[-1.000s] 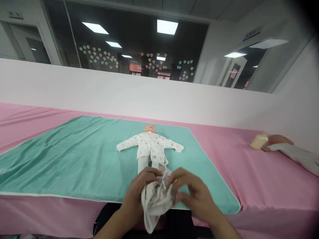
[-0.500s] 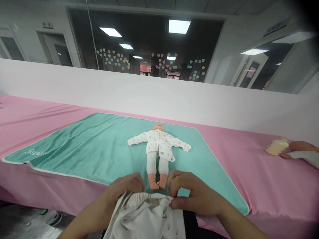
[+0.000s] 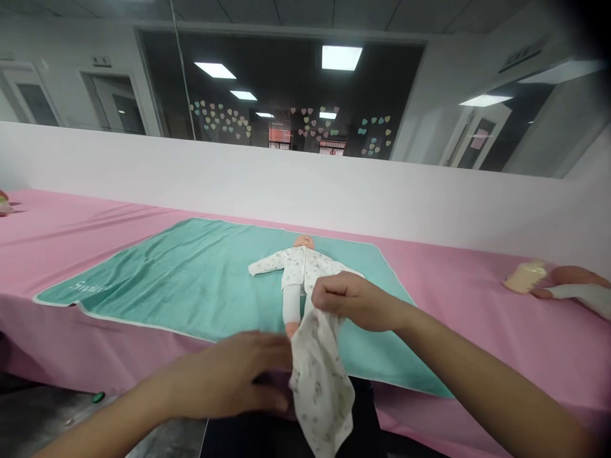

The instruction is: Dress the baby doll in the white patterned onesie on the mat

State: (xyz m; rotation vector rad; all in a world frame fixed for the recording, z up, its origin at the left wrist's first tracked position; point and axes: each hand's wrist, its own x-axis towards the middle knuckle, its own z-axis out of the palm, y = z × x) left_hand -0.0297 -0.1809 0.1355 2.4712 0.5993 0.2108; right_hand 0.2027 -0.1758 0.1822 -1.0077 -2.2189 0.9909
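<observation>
The right hand (image 3: pixel 351 299) pinches the top of a small white printed cloth garment (image 3: pixel 322 378), which hangs lengthwise straight below that grip. The left hand (image 3: pixel 238 375), fingers spread flat, touches the garment's lower left edge.

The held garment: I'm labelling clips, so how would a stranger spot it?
A teal mat with a dressed doll lies on the pink table. At its near edge the right hand pinches a small white printed garment beside the left hand. It alone dangles in the air, empty, while the doll lies flat.
</observation>
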